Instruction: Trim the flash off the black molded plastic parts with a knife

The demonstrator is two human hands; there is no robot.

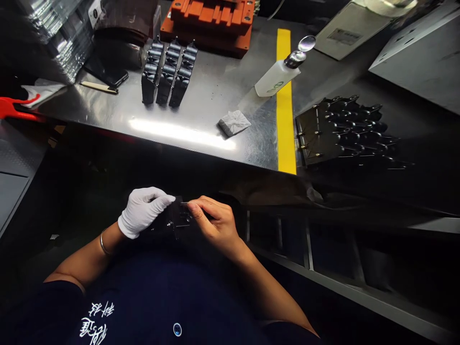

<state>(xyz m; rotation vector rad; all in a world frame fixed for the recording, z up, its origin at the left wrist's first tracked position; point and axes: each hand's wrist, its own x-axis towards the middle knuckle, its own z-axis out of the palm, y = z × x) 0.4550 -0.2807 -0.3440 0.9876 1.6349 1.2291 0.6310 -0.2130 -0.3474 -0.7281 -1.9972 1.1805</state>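
In a white glove, my left hand pinches the edge of a dark black part in front of my body. Small shiny metal bits show on this part, but its full outline is lost in the shadow. My bare right hand is closed, with thumb and forefinger pinching a thin metal pin against the part's right side. Whether the pin's tip sits inside the part, I cannot tell.
A metal bench lies ahead, with black moulded parts in rows, a folded grey cloth, a white bottle and an orange fixture. Right of the yellow tape stand more black parts. A pen lies left.
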